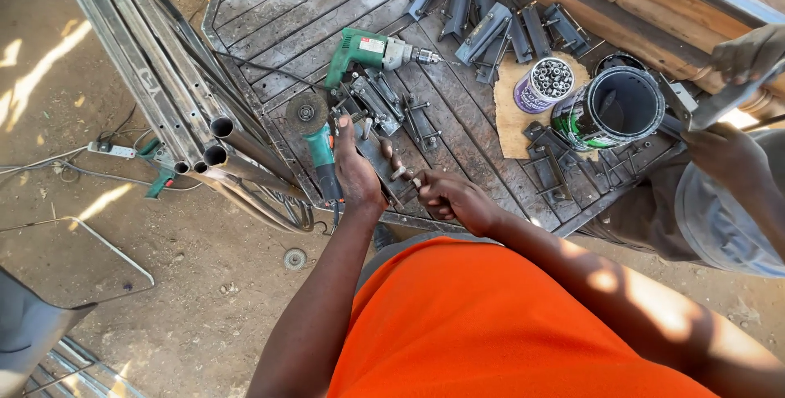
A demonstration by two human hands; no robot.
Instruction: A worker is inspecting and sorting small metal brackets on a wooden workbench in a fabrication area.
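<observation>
The person in the orange shirt stands at the near edge of a steel plate work surface (327, 6) and works on a small metal latch bracket (383, 163) lying there just beside a green angle grinder (315, 132). The left hand (356, 171) presses down on the bracket, fingers extended and spread rather than curled, so it pins the piece instead of gripping it. The right hand (454, 199) is closed in a loose fist around what appears to be a bolt or rod end (402, 173) at the bracket's near end; exactly what the fingers hold is too small to tell. Judged from this, the step in hand is fitting or seating the sliding bolt into its bracket, and the next move would call for keeping the bracket flat under the left palm while the right hand drives or turns the bolt along its channel. The bracket's long axis runs diagonally, from upper left by the grinder disc down to the right toward the right fist, with the bolt end pointing at the person. A green electric drill (372, 51) lies farther up the plate, a dark open can (615, 108) well to the right, and another person's hands (740, 104) hold a metal piece at the far right.
</observation>
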